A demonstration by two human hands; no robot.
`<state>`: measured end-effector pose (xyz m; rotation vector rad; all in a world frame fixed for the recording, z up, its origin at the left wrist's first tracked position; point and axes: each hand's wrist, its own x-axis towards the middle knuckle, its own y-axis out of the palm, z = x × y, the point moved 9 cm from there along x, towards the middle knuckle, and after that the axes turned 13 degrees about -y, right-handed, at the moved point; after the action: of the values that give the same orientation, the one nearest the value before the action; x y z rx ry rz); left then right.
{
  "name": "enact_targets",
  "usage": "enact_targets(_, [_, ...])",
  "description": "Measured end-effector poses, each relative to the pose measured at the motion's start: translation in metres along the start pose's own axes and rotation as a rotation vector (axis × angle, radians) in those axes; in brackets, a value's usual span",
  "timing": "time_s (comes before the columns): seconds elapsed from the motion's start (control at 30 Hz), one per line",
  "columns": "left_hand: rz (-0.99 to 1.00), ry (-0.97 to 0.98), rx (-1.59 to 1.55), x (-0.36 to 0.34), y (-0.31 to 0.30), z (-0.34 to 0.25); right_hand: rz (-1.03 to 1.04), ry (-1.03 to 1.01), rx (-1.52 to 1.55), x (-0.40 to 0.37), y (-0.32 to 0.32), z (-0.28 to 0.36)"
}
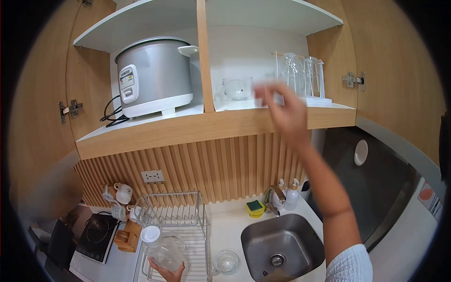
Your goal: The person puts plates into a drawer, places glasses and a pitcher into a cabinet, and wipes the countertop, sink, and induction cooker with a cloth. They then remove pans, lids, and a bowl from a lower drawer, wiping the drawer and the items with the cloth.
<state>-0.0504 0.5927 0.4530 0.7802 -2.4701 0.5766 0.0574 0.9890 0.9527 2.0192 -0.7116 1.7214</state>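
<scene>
Head view: my left hand [167,273] is wrapped round the lower end of a glass jar [165,254], which tilts over the near left part of the dish rack [181,214], its white lid [151,234] leaning up and leftward. Whether the jar also touches the rack's wires, I cannot tell. My right hand [285,113] is raised high above the rack and to its right, in front of the open cupboard [202,130]. It is blurred; the fingers look bent, and I cannot tell whether they hold anything. Near it, also up and to the right of the rack, are a clear cup [238,89] and some tall glasses [292,73].

I judge the step in hand to be handling glassware between rack and cupboard, one hand minding the jar while the other works at shelf height. To my mind the next move calls for a firm hold on that smooth jar, and for the right hand to pass clear of the tall glasses. A glass mug [228,262] stands just right of the rack, where a low swing of the jar could knock it.
</scene>
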Motion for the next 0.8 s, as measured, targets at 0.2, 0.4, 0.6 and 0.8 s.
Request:
enact_targets(0.2, [0.245, -0.476, -0.540, -0.013, 0.040, 0.138, 0.733, 0.366, -0.412, 0.060, 0.067, -0.205])
enact_targets(0.4, [0.241, -0.410, -0.508, -0.013, 0.039, 0.134, 0.984, 0.574, -0.366, 0.032, 0.084, -0.260])
enact_targets(0.6, [0.041, -0.072, -0.058, -0.009, -0.005, -0.002, 0.756, 0.596, -0.345, 0.055, 0.054, -0.227])
enact_targets(0.8, [0.051, -0.052, -0.067, -0.014, -0.004, 0.009, 0.466, 0.551, -0.155, 0.088, -0.010, -0.124])
